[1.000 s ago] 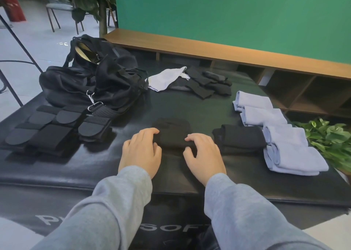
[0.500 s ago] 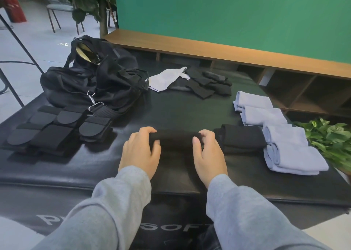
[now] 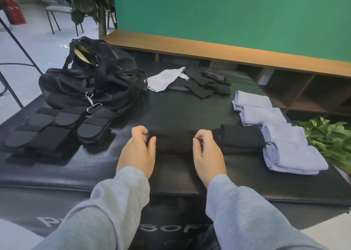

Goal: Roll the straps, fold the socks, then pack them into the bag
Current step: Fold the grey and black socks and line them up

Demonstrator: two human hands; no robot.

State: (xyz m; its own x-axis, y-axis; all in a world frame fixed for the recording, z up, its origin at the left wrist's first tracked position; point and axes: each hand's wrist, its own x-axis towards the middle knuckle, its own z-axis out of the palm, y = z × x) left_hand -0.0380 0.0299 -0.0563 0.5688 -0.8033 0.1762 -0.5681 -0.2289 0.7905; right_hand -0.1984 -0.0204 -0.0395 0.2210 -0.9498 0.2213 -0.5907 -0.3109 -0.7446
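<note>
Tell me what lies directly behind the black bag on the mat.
Behind the black bag only pale floor tiles, a chair and a plant trunk show. Whatever rests on the mat just behind it is hidden by the bag itself.

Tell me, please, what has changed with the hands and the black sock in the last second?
Both hands folded the flat black fabric sock over into a thick bundle. The left hand and right hand now pinch its two ends with curled fingers instead of pressing flat. The black duffel bag, rolled black straps and folded pale blue socks stayed put.
</note>
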